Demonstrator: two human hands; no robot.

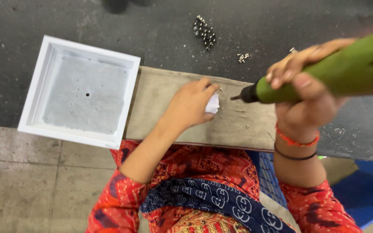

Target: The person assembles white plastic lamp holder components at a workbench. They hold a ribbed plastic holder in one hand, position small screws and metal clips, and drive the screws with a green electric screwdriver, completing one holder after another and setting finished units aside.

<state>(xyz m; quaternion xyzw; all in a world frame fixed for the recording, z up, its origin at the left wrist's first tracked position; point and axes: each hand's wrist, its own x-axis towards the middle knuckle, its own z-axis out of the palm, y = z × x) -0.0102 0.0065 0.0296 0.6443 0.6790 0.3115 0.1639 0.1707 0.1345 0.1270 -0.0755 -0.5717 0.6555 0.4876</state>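
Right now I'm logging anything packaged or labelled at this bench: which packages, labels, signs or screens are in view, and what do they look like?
None: no package, label, sign or screen shows.
Nearest to one: an open white square tray, grey inside, unmarked, left on the bench.
Small white piece, held under the left hand on the grey mat; no marking visible.
Green power screwdriver in the right hand.

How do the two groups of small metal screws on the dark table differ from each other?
The larger screw pile holds many pieces packed in a long cluster; the smaller screw group has only a few. The larger pile lies farther from the right hand with its green power screwdriver; the smaller group lies nearer. Both are shiny and rest on the dark table.
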